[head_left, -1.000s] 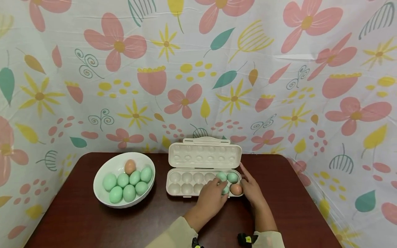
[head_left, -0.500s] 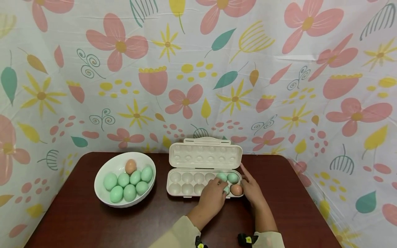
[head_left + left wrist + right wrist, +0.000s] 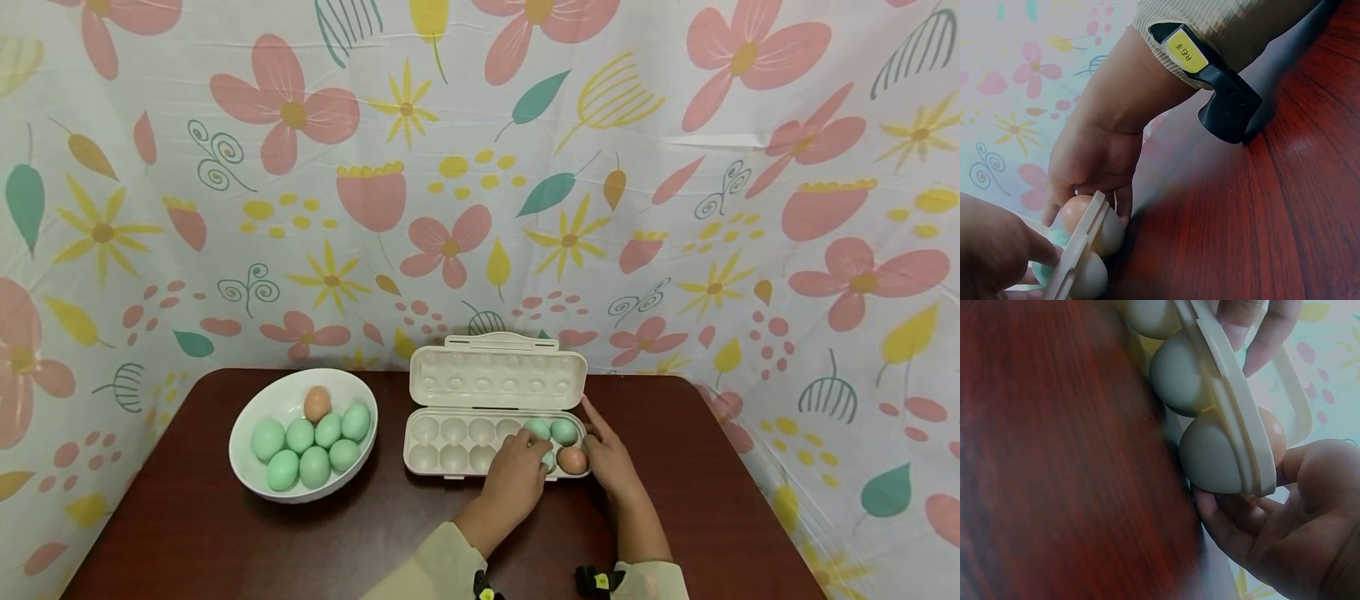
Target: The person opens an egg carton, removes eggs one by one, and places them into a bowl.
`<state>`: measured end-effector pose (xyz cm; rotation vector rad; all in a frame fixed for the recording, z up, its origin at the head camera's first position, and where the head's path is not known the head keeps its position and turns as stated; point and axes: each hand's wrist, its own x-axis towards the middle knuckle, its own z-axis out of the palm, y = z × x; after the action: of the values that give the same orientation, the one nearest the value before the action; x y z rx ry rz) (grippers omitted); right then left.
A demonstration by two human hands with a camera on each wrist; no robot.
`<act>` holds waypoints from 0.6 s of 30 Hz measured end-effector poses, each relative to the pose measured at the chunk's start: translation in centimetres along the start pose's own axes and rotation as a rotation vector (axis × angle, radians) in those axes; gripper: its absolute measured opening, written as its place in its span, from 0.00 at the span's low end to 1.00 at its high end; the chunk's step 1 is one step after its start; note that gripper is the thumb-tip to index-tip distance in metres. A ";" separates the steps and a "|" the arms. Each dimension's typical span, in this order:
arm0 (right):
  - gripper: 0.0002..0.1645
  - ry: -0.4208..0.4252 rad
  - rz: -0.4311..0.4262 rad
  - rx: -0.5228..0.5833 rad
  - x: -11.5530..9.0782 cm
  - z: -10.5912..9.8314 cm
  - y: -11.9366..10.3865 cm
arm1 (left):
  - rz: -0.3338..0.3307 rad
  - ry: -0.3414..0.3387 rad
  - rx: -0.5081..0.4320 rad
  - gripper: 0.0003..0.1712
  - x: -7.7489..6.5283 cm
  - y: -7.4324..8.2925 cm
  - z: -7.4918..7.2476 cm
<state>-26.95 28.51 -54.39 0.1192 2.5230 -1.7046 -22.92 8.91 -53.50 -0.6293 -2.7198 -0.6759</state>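
An open cream egg carton (image 3: 453,457) lies on the table with its lid (image 3: 498,375) raised at the back. Two green eggs, one at the corner (image 3: 564,431), sit in its back row at the right; a brown egg (image 3: 573,460) fills the front right cup. Beside that one, my left hand (image 3: 514,477) pinches a green egg (image 3: 551,461) in the front row, partly covered by the fingers. My right hand (image 3: 611,467) grips the carton's right end, thumb by the brown egg and fingertips (image 3: 1205,503) under the cup in the right wrist view.
A white bowl (image 3: 243,471) stands on the left, with several green eggs (image 3: 314,467) and one brown egg (image 3: 317,403) in it. The dark wooden table (image 3: 300,550) ends at the back against a floral cloth (image 3: 480,167).
My left hand has shifted very slightly, its fingers a little closer together over the green egg. My right hand stays on the carton's end. The head view has moved a touch.
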 end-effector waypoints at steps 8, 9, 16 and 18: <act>0.39 0.007 -0.001 -0.012 0.0 0.0 0.0 | -0.011 -0.010 -0.022 0.14 0.0 0.0 -0.2; 0.39 0.008 0.001 -0.013 0.0 0.0 0.0 | -0.013 -0.012 -0.026 0.14 0.0 0.0 -0.2; 0.39 0.011 -0.010 -0.012 0.1 0.1 0.0 | -0.006 -0.008 -0.032 0.14 -0.1 0.0 0.0; 0.40 0.010 -0.013 -0.018 0.1 0.1 0.1 | 0.004 0.004 -0.017 0.14 -0.1 0.0 0.0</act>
<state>-27.02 28.48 -54.49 0.1100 2.5509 -1.6901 -22.88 8.86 -53.55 -0.6364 -2.7110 -0.6986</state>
